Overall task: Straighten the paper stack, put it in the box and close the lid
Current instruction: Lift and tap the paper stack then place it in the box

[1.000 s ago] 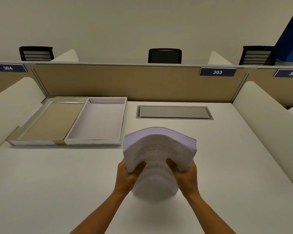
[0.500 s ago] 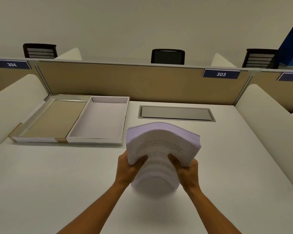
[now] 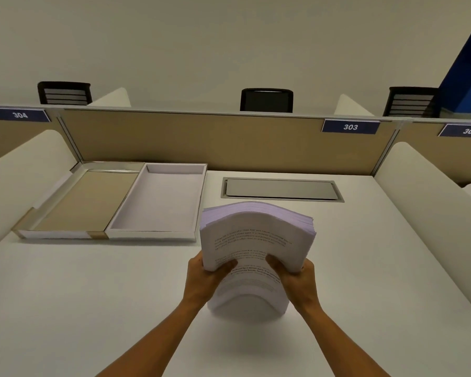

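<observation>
A thick stack of printed white paper stands on end on the white desk, bowed, its lower edge touching the desk top. My left hand grips its left side and my right hand grips its right side, thumbs on the front sheet. The open white box lies flat to the upper left of the stack. Its lid, with a tan inner face, lies open flat on the box's left, joined to it.
A grey metal cable hatch is set into the desk behind the stack. A tan partition runs along the desk's far edge. Curved white dividers flank both sides. Black chairs show beyond.
The stack has stayed upright in both hands and shifted slightly; the view has tilted a little. The grip is unchanged.
</observation>
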